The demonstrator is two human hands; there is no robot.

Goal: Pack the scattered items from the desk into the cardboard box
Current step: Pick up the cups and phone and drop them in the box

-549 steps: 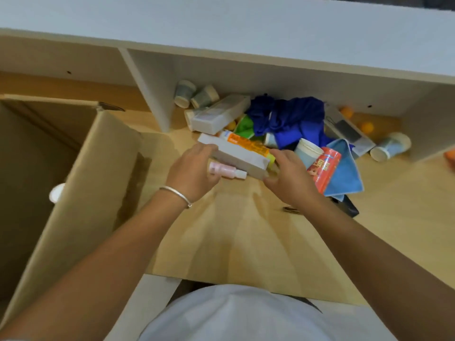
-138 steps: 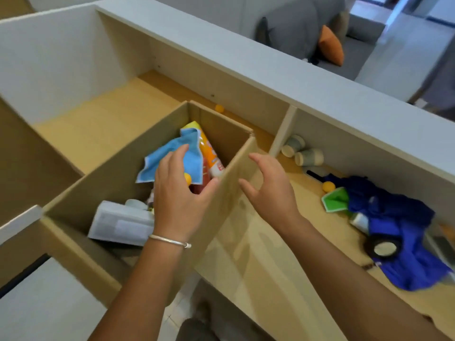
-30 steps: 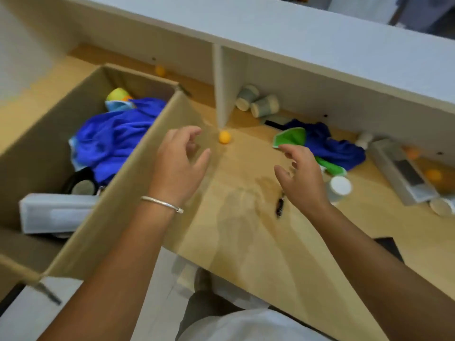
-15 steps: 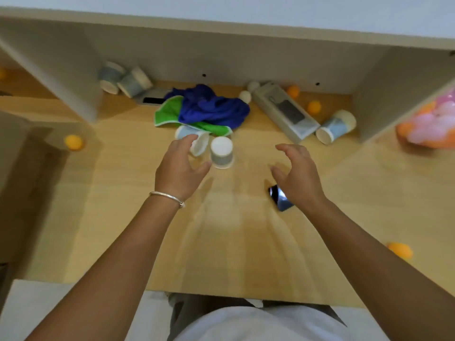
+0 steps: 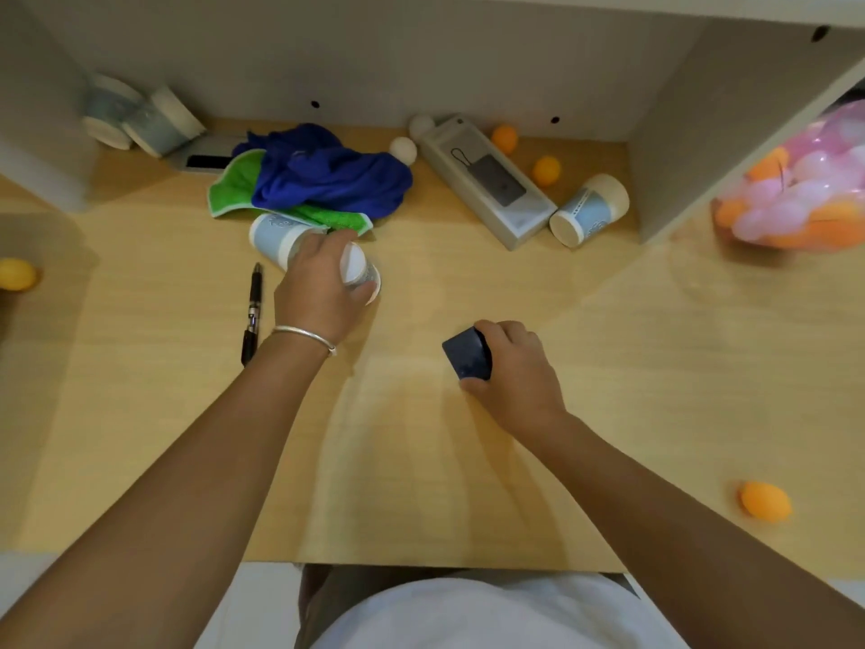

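My left hand (image 5: pixel 317 289) curls round a white-and-blue paper cup (image 5: pixel 360 270) in the middle of the desk. A second paper cup (image 5: pixel 276 234) lies on its side just behind it. My right hand (image 5: pixel 512 373) grips a small dark blue flat object (image 5: pixel 467 354) on the wooden desk (image 5: pixel 421 461). A black pen (image 5: pixel 252 313) lies left of my left wrist. A blue cloth (image 5: pixel 327 178) rests on a green cloth (image 5: pixel 231 185) at the back. The cardboard box is out of view.
A grey product box (image 5: pixel 487 180), another paper cup (image 5: pixel 587 210), orange balls (image 5: pixel 545 170) and white balls (image 5: pixel 403 149) lie at the back. Two cups (image 5: pixel 135 117) lie at the back left. Orange balls sit at the left edge (image 5: pixel 16 274) and right (image 5: pixel 764 501). A bag of balls (image 5: pixel 795 189) fills the right compartment.
My left hand has closed round the paper cup and my right hand has taken hold of the dark flat object. The view has moved closer to the desk.
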